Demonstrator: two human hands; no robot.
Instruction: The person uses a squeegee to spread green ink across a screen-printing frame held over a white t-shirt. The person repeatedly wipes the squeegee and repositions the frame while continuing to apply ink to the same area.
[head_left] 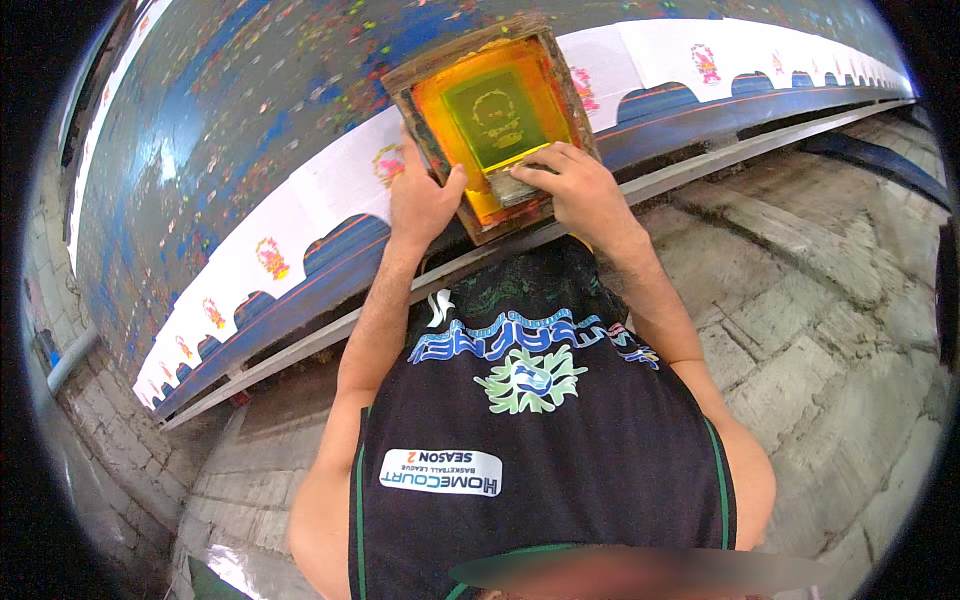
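Note:
A wooden screen-printing frame (pixel 404 72) lies tilted on the long table, over a strip of white cloth (pixel 325 195). Its mesh (pixel 497 115) is orange-yellow round a darker olive rectangle with a pale design. My left hand (pixel 424 198) grips the frame's left side, thumb on the near left rail and a finger stretched along the outer edge. In my right hand (pixel 584 192) is a squeegee (pixel 514 188), its blade resting on the mesh near the frame's near end. Bright yellow ink shows along the blade. Some right fingertips are hidden behind the squeegee.
The paint-spattered table (pixel 250 90) curves away to both sides. Pink and yellow prints (pixel 271 258) repeat along the scalloped cloth. A narrow rail (pixel 700 165) runs along the table's near edge, close to my body. Grey paving (pixel 780 290) covers the floor.

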